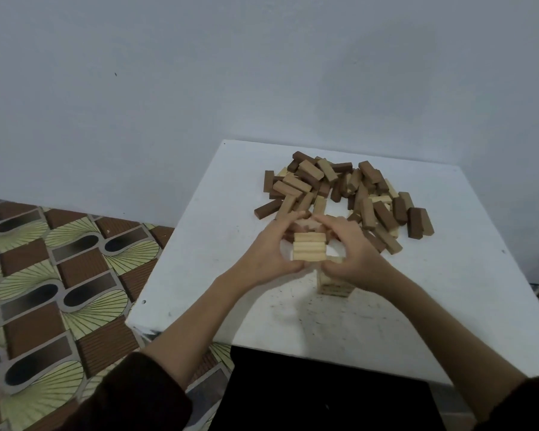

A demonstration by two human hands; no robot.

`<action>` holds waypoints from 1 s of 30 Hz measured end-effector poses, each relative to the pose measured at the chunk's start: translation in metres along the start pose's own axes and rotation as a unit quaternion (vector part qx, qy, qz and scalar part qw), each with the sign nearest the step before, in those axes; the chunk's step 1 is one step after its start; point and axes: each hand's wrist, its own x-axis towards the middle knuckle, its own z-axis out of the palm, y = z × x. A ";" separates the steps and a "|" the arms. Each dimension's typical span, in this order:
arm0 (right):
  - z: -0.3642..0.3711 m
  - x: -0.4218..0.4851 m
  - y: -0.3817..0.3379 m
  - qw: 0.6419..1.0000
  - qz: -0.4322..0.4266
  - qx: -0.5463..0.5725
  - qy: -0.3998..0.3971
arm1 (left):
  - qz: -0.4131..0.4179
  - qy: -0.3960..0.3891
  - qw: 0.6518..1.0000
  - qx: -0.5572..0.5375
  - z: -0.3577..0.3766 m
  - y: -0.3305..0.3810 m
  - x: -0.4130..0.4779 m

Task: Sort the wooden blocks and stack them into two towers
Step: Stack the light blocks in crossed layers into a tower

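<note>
While the white tabletop (417, 306) carries the mixed pile (343, 194) at twelve o'clock, the pale tower (333, 284) stands near its centre. Left hand (268, 253) and right hand (352, 253) clamp its top layer (309, 247) from nine and three o'clock; light, stiff, smooth wood likely wants gentle end-on squeezing.

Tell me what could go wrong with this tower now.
1. The left hand and right hand squeeze the top layer from both sides; uneven pressure could skew it or tip the tower below.
2. The pile lies close behind the fingers; reaching back could nudge loose blocks into the tower.
</note>
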 end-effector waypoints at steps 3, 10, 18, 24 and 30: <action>-0.012 -0.017 0.017 0.999 0.046 -0.008 -0.014 | 0.006 -0.034 0.999 0.007 0.019 0.008 0.006; -0.015 -0.040 0.040 0.998 0.056 0.015 -0.017 | 0.004 -0.070 0.997 0.011 0.043 0.017 0.004; -0.011 -0.045 0.038 0.999 -0.033 0.014 0.020 | -0.006 -0.076 0.997 0.033 0.047 0.011 0.000; -0.007 -0.042 0.043 0.999 -0.021 0.039 0.005 | -0.017 -0.079 0.996 0.039 0.047 0.006 0.000; -0.004 -0.040 0.050 0.999 -0.028 0.025 -0.003 | -0.037 -0.078 0.996 0.028 0.048 0.008 0.001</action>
